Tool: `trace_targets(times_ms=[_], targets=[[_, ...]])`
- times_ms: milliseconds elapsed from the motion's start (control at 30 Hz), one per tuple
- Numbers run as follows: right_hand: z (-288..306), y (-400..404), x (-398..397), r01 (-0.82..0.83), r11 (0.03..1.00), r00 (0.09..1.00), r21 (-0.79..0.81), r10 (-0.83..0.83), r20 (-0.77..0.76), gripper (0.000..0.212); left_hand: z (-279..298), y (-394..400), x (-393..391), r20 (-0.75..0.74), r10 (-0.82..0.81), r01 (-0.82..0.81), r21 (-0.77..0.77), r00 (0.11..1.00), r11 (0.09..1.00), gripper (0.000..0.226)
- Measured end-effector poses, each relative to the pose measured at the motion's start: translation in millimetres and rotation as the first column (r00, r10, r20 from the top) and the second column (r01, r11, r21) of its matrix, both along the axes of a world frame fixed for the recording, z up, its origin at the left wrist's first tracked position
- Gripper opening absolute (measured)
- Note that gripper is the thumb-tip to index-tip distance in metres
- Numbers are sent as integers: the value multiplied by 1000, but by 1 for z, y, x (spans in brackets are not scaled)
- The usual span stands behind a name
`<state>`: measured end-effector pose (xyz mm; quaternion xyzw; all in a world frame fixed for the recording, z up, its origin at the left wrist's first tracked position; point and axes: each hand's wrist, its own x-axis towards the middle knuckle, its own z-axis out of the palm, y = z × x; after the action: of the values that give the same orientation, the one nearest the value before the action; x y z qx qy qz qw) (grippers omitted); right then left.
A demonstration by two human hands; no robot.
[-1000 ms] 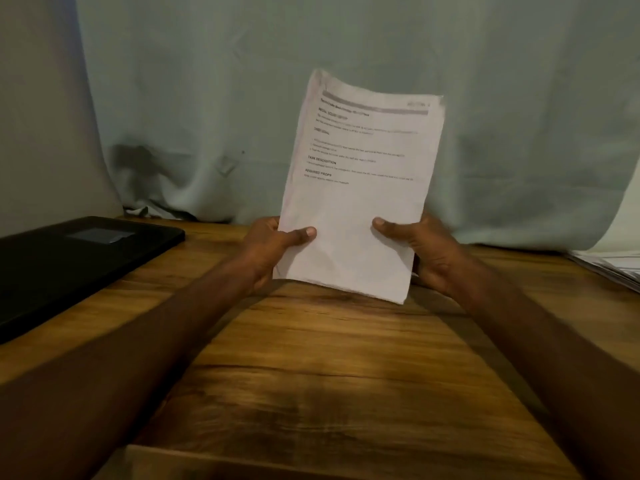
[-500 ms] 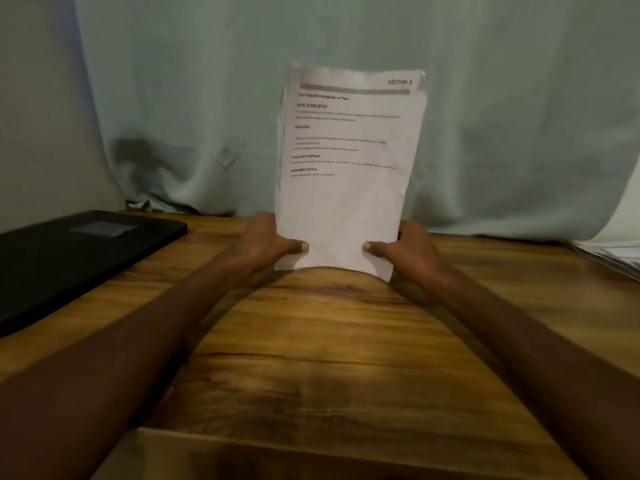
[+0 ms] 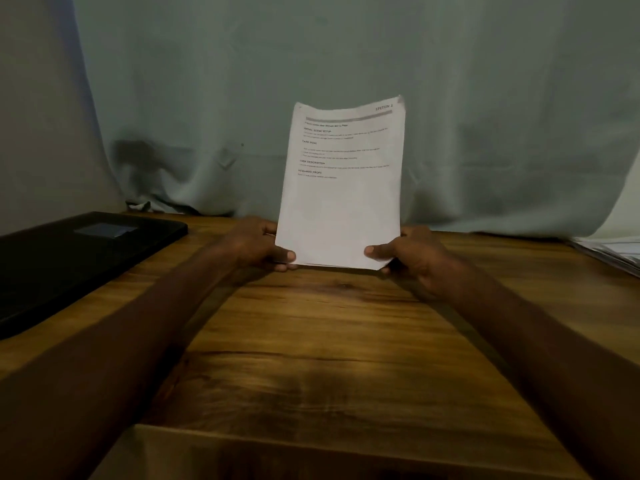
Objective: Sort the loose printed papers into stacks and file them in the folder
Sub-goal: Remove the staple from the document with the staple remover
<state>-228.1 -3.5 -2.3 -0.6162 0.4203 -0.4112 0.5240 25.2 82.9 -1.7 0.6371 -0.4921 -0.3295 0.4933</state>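
A pale green-grey cloth is hanging across the whole back of the scene, and in front of it a wooden table is taking up most of the view. On the table's left side a black folder is lying closed and flat; at the far right edge more loose papers are sitting in a low pile, well apart from it.

Between them, the person is holding a thin stack of printed papers upright, its bottom edge at or just above the tabletop; I cannot tell if it is touching. The left hand is pinching the lower left corner with the thumb in front, and the right hand is pinching the lower right corner the same way.

This looks like squaring the stack. To do it well, I would judge that the grip should loosen slightly so the sheets can drop level against the wood, with both hands keeping the sides even, since the top edge is curling a little.

The top sheet is reading "SECTION 1" at its upper right, with headings "INITIAL SCENE SETUP", "TASK GOAL", "TASK DESCRIPTION" and "REQUIRED PROPS"; the smaller lines are too fine to read
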Motion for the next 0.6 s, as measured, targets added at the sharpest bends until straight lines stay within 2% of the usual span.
trace_targets(times_ms=[167, 433, 500, 600], targets=[[3, -2, -4, 11, 999, 999, 41, -13, 32, 40, 3, 0, 9, -153, -24, 27, 18, 988, 999, 31], [2, -6, -5, -5, 997, 999, 73, 1, 51, 42, 4, -1, 21, -301, -79, 99, 52, 950, 994, 41], [2, -8, -7, -15, 996, 999, 83, 10, 53, 42, 5, 0, 25, -309, -104, 120, 32, 945, 992, 43], [0, -10, -6, -47, 994, 998, 102, 42, 53, 41, 11, 1, 30, -210, -74, 56, -89, 975, 994, 32]])
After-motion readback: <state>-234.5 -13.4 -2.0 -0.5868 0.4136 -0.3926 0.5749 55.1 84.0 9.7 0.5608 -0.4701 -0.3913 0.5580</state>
